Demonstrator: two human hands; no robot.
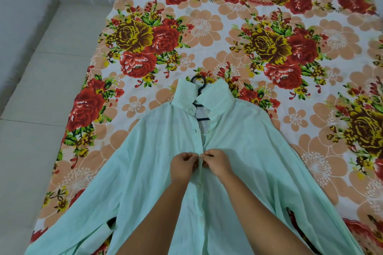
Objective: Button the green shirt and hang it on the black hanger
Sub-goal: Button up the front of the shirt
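Note:
A pale green shirt (145,151) lies spread front-up on the bed, collar away from me and sleeves out to both sides. A black hanger (199,85) sits inside it; its hook sticks out above the collar and part of its bar shows in the open neck. My left hand (183,164) and my right hand (217,163) meet at the shirt's placket (200,188) about mid-chest, each pinching an edge of the fabric. Above my hands the placket gapes open; below them it lies closed with small buttons showing.
The bed is covered by a floral sheet (228,33) with red and yellow roses. A pale tiled floor (41,109) runs along the bed's left side, and a white wall (18,6) rises at the far left.

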